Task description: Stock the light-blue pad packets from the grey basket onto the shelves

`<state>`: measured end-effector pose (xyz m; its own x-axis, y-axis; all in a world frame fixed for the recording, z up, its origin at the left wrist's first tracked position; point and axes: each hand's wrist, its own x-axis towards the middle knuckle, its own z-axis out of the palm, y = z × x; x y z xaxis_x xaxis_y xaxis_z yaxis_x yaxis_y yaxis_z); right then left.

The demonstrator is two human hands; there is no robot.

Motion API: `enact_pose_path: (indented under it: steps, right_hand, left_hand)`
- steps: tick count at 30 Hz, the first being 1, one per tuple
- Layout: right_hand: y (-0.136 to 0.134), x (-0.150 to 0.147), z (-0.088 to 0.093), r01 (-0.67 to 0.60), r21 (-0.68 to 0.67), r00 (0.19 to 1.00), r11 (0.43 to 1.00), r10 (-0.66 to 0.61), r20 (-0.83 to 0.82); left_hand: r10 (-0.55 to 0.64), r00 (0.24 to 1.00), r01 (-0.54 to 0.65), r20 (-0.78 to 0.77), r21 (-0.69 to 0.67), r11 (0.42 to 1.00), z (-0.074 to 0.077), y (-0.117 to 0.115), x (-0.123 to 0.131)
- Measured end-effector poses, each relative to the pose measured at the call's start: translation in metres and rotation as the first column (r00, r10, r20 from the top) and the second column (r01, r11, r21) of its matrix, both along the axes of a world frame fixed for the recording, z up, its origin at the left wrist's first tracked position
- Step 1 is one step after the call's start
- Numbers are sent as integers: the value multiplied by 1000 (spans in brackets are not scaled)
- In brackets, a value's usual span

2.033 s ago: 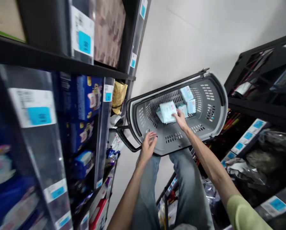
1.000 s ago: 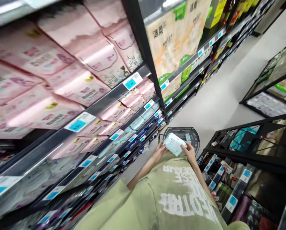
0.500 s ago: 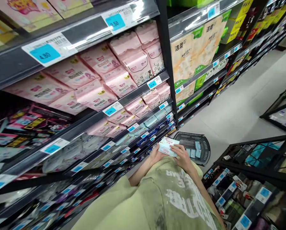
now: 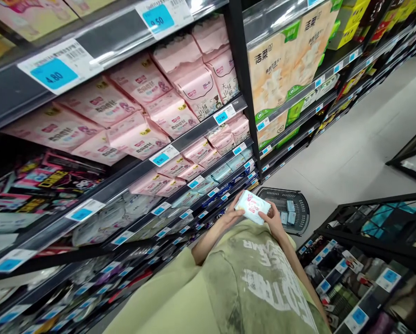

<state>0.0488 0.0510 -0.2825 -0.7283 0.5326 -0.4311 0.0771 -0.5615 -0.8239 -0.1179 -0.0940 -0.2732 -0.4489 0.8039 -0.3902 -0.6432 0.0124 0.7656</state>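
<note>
Both hands hold one small pale blue pack (image 4: 252, 207) with pink and red print, in front of my shirt. It looks like a soft wrapped pack of tissues or pads; its exact kind I cannot tell. My left hand (image 4: 231, 214) grips its left end, thumb on the near face. At the right end, my right hand (image 4: 273, 220) has its thumb on the lower corner, with the fingers around the side. Just beyond, a dark shopping basket (image 4: 302, 208) stands on the floor with several small light blue packs (image 4: 290, 211) inside.
Store shelves (image 4: 190, 134) with price tags run along the left, stacked with pink packs (image 4: 138, 137). Large orange and green packs (image 4: 281, 74) stand farther on. Lower right is a black display rack (image 4: 368, 204) with bagged goods. A pale floor aisle (image 4: 336, 153) runs between.
The pack has been turned so its printed face shows more fully. My right hand has shifted from across its top to its right end. The view has moved slightly.
</note>
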Motion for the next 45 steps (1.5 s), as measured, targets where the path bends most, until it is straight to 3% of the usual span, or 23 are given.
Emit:
enact_pose_path:
  steps: [2, 4, 8, 11, 12, 14, 16, 18, 20, 23, 25, 27, 31, 34, 37, 39, 42, 45]
  right_hand:
    - [-3, -4, -2, 101, 55, 993, 993, -104, 60]
    - [-7, -8, -7, 118, 60, 986, 991, -124, 111]
    - [-12, -12, -26, -83, 85, 973, 993, 62, 222]
    - [-12, -9, -38, -203, 235, 940, 951, 122, 319]
    - [-10, -8, -41, -200, 295, 943, 934, 103, 316]
    - [-6, -6, -44, -184, 421, 963, 888, 78, 257]
    - [1, -5, -46, -241, 520, 965, 820, 143, 222]
    - [8, -2, -47, -365, 548, 929, 752, 260, 263]
    - [13, 1, -47, -499, 539, 866, 678, 361, 347]
    - [14, 8, -45, -624, 516, 778, 587, 412, 474]
    - [9, 12, -41, -639, 529, 760, 558, 351, 547]
    - [2, 13, -36, -629, 583, 759, 513, 245, 604]
    - [-11, 12, -33, -615, 669, 764, 416, 106, 636]
    - [-15, 13, -44, -525, 701, 821, 483, 70, 567]
    - [-14, 20, -61, -344, 670, 900, 657, 29, 434]
    - [-12, 26, -70, -292, 614, 911, 734, 18, 412]
    - [-10, 34, -78, -314, 568, 897, 760, 42, 440]
    - [-12, 41, -80, -344, 532, 885, 773, 77, 460]
  left_hand:
    - [4, 1000, -4, 13, -52, 999, -4, 3, 2]
    - [-12, 999, 17, 45, -118, 993, -10, 5, 6]
    - [20, 999, -28, -28, -333, 943, -22, 6, 15]
    - [-94, 954, -34, -285, -415, 909, -22, 2, 10]
    - [-198, 892, 4, -406, -432, 902, -20, 1, 5]
    - [-447, 662, 118, -601, -505, 855, -12, 0, -8]
    - [-622, 426, 209, -657, -598, 774, -1, 1, -21]
    - [-711, 272, 267, -649, -659, 703, 7, 2, -32]
    - [-731, 211, 322, -649, -660, 679, 9, 0, -38]
    - [-688, 260, 357, -678, -594, 721, 1, -5, -39]
    - [-656, 274, 327, -703, -574, 751, -9, -6, -35]
    - [-675, 189, 320, -713, -606, 729, -18, -3, -29]
    - [-701, -73, 364, -710, -673, 644, -30, 15, -12]
    - [-660, -162, 328, -734, -671, 665, -34, 26, -5]
    - [-641, -211, 182, -738, -674, 716, -38, 32, -16]
    - [-649, -196, 8, -735, -663, 749, -39, 36, -36]
    - [-668, -152, -262, -729, -622, 738, -32, 47, -76]
    - [-667, -159, -417, -728, -563, 713, -19, 59, -113]
